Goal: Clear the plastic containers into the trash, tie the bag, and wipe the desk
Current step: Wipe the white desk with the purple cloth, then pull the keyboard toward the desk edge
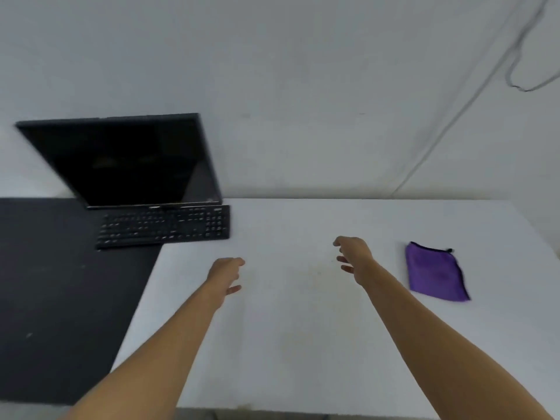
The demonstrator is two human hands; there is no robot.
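Both of my arms reach forward over the white desk. My left hand hovers over the desk's middle with loosely curled fingers and holds nothing. My right hand is a little farther forward, fingers relaxed and spread, also holding nothing. A folded purple cloth with a dark edge lies flat on the desk to the right of my right hand, apart from it. No plastic containers or trash bag are in view.
A black monitor tilts back at the far left with a black keyboard in front of it. A dark mat covers the desk's left part. A grey wall backs the desk, with a cable running along it.
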